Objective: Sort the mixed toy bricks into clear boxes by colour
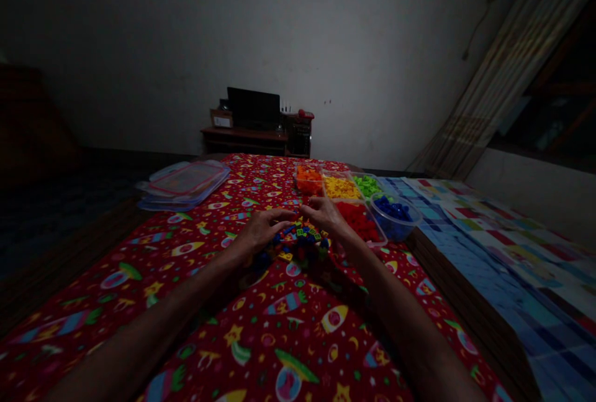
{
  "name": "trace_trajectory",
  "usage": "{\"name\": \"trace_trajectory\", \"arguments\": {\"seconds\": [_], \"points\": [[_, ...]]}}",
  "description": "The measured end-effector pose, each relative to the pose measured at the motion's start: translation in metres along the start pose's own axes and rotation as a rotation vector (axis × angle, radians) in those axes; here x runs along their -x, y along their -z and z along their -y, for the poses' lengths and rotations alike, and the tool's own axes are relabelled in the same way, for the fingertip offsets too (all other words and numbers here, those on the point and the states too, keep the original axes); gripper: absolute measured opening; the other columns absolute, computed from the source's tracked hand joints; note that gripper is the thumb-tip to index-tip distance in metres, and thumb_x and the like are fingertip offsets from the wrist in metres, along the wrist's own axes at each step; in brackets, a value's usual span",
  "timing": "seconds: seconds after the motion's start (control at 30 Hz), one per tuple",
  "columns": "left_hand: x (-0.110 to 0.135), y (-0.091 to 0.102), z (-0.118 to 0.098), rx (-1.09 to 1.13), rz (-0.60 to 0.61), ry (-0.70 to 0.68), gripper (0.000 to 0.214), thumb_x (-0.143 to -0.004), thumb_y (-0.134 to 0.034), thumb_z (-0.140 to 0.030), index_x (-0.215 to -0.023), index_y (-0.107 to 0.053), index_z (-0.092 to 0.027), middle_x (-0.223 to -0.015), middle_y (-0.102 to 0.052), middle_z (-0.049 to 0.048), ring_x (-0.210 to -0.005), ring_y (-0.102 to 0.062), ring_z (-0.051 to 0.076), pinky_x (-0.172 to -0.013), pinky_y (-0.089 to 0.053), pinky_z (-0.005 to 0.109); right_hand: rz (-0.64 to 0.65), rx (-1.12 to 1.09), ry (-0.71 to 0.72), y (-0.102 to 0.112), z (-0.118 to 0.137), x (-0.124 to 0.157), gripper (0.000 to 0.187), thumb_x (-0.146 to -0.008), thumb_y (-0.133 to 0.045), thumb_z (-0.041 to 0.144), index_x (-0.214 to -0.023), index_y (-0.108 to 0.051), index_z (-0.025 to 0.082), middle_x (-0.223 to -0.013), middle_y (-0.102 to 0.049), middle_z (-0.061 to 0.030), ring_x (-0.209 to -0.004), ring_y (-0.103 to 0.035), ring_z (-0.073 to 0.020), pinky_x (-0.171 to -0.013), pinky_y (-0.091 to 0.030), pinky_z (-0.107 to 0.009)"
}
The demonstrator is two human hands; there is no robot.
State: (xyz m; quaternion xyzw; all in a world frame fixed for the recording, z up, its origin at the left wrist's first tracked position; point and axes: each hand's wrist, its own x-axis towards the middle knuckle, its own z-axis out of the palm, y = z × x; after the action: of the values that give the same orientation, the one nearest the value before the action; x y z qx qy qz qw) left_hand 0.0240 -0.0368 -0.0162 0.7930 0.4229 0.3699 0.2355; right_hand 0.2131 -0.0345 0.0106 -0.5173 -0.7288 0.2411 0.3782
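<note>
A loose pile of small toy building pieces point(302, 235), in blue, yellow, green and red, lies on a red patterned cloth point(284, 302). At the pile's left edge is my left hand point(264, 229), its fingers stretched out and the thumb apart from them. My right hand point(325, 214) hovers over the pile's far right side, fingers a little bent and apart. Neither hand visibly holds a piece. Just right of my right hand stands a clear divided tray point(384, 240) with red, orange, yellow and green pieces sorted by colour.
Beside the tray is a round clear tub point(418, 223) of blue pieces. Several clear plastic lids point(186, 181) are stacked at the far left. Blue checked bedding point(507, 302) lies to the right. Against the wall, a low desk point(244, 135) carries a dark monitor point(254, 108).
</note>
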Motion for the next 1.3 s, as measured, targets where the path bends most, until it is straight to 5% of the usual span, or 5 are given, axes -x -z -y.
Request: {"name": "trace_trajectory", "arguments": {"seconds": [0.27,0.53,0.77,0.9,1.3], "points": [[-0.006,0.032,0.025,-0.301,-0.040,-0.093,0.043,-0.081,-0.045,-0.051,-0.093,-0.070,-0.019,-0.104,-0.070,0.0098,-0.096,-0.064,0.023,-0.090,-0.048,0.036,-0.313,0.701,-0.037,0.086,-0.008,0.009,0.028,-0.084,-0.044,0.024,-0.095,-0.067,0.014,-0.086,-0.068,-0.0088,-0.076,-0.060,-0.0167,-0.068,-0.041,-0.025],[0.000,0.050,0.078,-0.415,0.123,0.113,0.077,-0.078,-0.026,-0.073,-0.112,-0.064,-0.016,-0.120,-0.063,0.0173,-0.111,-0.058,0.031,-0.095,-0.046,0.040,-0.162,0.947,-0.225,0.100,-0.006,0.018,0.030,-0.088,-0.046,0.032,-0.102,-0.068,0.016,-0.103,-0.067,-0.0136,-0.095,-0.061,-0.0221,-0.078,-0.043,-0.029],[0.025,0.052,0.069,-0.361,0.350,0.094,0.088,-0.066,-0.059,-0.066,-0.138,-0.041,-0.019,-0.140,-0.048,0.0141,-0.121,-0.052,0.031,-0.093,-0.048,0.036,0.081,0.733,0.063,0.050,0.003,0.021,0.029,-0.091,-0.041,0.024,-0.085,-0.067,0.013,-0.081,-0.065,-0.0106,-0.072,-0.057,-0.0162,-0.069,-0.042,-0.027],[0.057,0.042,0.069,-0.419,0.387,0.053,0.109,-0.056,-0.072,-0.058,-0.147,-0.023,-0.022,-0.150,-0.031,0.0150,-0.133,-0.037,0.034,-0.100,-0.042,0.039,0.111,0.686,0.246,0.001,-0.003,0.037,0.028,-0.093,-0.044,0.025,-0.112,-0.058,0.011,-0.109,-0.060,-0.0169,-0.104,-0.053,-0.0225,-0.090,-0.042,-0.036],[0.033,-0.034,0.065,-0.419,0.036,-0.019,0.092,-0.073,-0.061,-0.060,-0.146,-0.021,-0.021,-0.152,-0.023,0.0191,-0.140,-0.020,0.036,-0.108,-0.029,0.053,0.118,0.680,-0.035,-0.048,-0.016,0.039,0.056,-0.094,-0.029,0.052,-0.139,-0.038,0.019,-0.136,-0.043,-0.0243,-0.127,-0.040,-0.0335,-0.097,-0.033,-0.053]]}}
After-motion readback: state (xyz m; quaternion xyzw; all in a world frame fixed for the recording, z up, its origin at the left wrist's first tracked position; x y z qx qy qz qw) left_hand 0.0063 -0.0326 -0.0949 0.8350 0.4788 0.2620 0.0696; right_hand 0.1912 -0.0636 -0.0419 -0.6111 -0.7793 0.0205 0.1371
